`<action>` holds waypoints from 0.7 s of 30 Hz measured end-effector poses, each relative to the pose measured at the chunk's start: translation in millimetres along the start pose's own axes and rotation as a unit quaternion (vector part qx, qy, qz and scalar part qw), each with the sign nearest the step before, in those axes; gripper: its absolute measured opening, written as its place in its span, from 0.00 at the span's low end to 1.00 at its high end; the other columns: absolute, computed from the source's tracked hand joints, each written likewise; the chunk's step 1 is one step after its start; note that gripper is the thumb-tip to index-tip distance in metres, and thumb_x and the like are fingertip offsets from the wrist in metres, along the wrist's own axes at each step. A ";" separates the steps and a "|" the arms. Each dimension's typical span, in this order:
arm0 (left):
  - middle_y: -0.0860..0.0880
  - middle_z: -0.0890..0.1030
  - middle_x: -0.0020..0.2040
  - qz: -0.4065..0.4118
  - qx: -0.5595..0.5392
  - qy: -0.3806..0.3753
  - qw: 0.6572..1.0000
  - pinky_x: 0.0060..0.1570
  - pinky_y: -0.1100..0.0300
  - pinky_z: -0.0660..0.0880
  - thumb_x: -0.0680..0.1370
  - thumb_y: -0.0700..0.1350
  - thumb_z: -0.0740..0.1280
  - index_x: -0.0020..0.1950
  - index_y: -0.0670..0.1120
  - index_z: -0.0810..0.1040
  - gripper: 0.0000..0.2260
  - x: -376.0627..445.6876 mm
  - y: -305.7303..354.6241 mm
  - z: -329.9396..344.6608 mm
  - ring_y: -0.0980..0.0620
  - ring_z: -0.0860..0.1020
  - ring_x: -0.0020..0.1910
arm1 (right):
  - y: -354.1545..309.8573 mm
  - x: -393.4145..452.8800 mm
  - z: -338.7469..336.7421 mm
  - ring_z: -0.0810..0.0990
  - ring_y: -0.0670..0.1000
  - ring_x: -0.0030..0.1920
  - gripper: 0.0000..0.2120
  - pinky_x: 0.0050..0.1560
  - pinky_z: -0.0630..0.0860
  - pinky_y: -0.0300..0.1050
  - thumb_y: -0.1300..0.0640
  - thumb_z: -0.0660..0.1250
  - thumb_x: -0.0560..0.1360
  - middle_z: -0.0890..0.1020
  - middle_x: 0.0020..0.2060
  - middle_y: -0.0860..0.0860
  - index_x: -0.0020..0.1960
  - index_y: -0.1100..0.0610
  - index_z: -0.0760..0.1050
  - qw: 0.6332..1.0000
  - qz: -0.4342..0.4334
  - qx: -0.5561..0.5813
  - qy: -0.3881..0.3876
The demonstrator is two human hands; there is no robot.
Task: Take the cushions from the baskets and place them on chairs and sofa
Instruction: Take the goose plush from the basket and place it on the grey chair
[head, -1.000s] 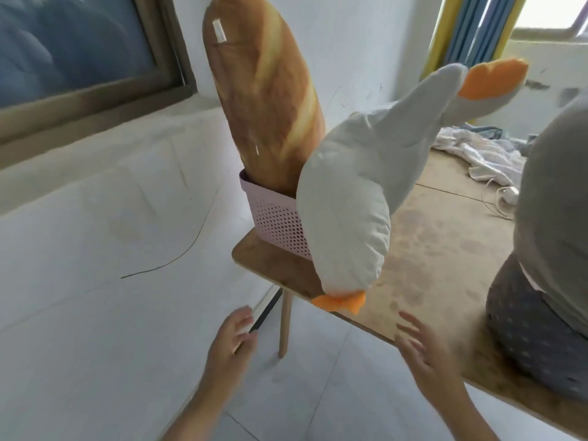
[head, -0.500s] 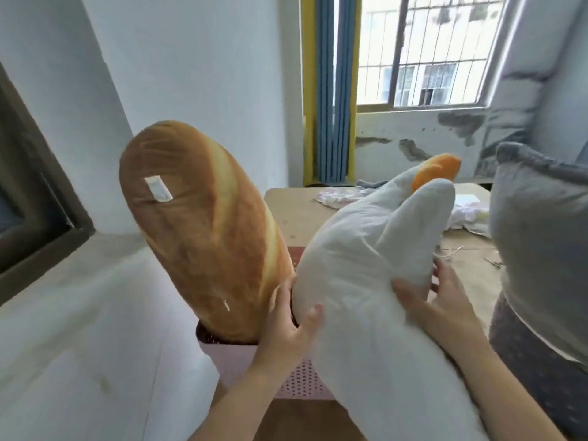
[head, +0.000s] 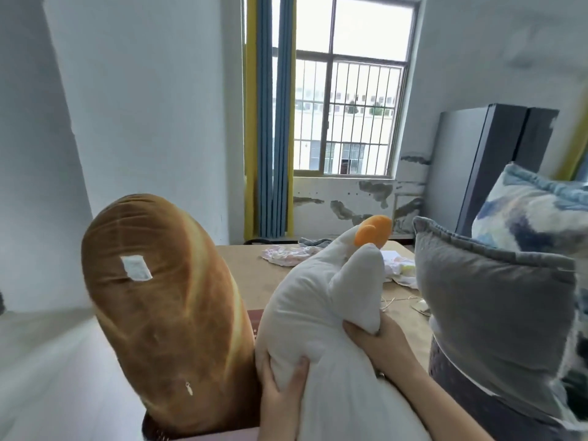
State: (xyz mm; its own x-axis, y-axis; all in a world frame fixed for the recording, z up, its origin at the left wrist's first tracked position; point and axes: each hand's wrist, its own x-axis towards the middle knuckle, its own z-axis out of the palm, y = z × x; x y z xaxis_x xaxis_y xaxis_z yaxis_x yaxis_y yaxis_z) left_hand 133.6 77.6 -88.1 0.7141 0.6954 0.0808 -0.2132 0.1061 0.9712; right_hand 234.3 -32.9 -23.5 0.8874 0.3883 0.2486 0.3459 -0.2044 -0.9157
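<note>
Goose cushion (head: 318, 313), white with an orange beak at its far end, is held between both hands above the near edge of the tabletop (head: 251, 265), its long axis running from the person's chest up and away toward the window. Left hand (head: 280, 389) clamps the body's left flank, thumb and fingers (head: 300, 372) pressed into the stuffing; right hand (head: 378, 338) grips from the right side under a wing-like flap, fingers wrapped out of sight behind the fabric. Both hands sit at about the same point along the body, neither clearly nearer, so the head end overhangs unsupported (it will likely droop when carried). Just beside it on the left, touching or nearly so, the bread-shaped cushion (head: 162, 313) stands tilted in the pink basket (head: 203, 436). On the right a grey cushion (head: 490, 319) and a blue patterned cushion (head: 534, 218) stand close by. Lifting toward the person, along the axis, should clear the neighbours
</note>
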 end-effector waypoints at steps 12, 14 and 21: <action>0.81 0.68 0.50 0.131 -0.017 0.000 0.991 0.38 0.87 0.62 0.49 0.52 0.68 0.56 0.76 0.63 0.39 -57.3 61.8 42.0 0.88 0.65 0.41 | -34.8 -58.7 -79.1 0.78 0.45 0.33 0.12 0.33 0.72 0.34 0.64 0.66 0.71 0.80 0.23 0.40 0.29 0.55 0.76 0.972 -0.085 0.163 0.145; 0.69 0.73 0.59 0.085 -0.099 -0.010 0.991 0.42 0.80 0.71 0.51 0.67 0.64 0.54 0.76 0.60 0.32 -63.3 60.3 40.9 0.77 0.74 0.46 | -31.3 -75.3 -83.7 0.78 0.33 0.31 0.07 0.42 0.73 0.39 0.57 0.67 0.70 0.80 0.25 0.33 0.34 0.48 0.77 0.949 -0.082 0.253 0.169; 0.43 0.79 0.60 -0.207 -0.244 -0.122 0.939 0.46 0.54 0.78 0.55 0.60 0.76 0.58 0.48 0.77 0.35 -108.7 44.4 28.8 0.48 0.81 0.52 | 2.7 -140.4 -86.8 0.79 0.31 0.33 0.31 0.31 0.73 0.25 0.30 0.73 0.38 0.82 0.30 0.33 0.35 0.46 0.80 0.909 -0.045 0.359 0.209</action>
State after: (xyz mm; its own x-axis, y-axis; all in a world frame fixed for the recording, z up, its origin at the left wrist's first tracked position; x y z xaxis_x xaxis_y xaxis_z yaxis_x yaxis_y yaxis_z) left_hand 65.7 -13.8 -47.3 0.9223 0.3447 -0.1747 -0.1208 0.6866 0.7170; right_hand 137.1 -165.9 -33.5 0.9557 -0.0313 0.2925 0.2672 0.5083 -0.8187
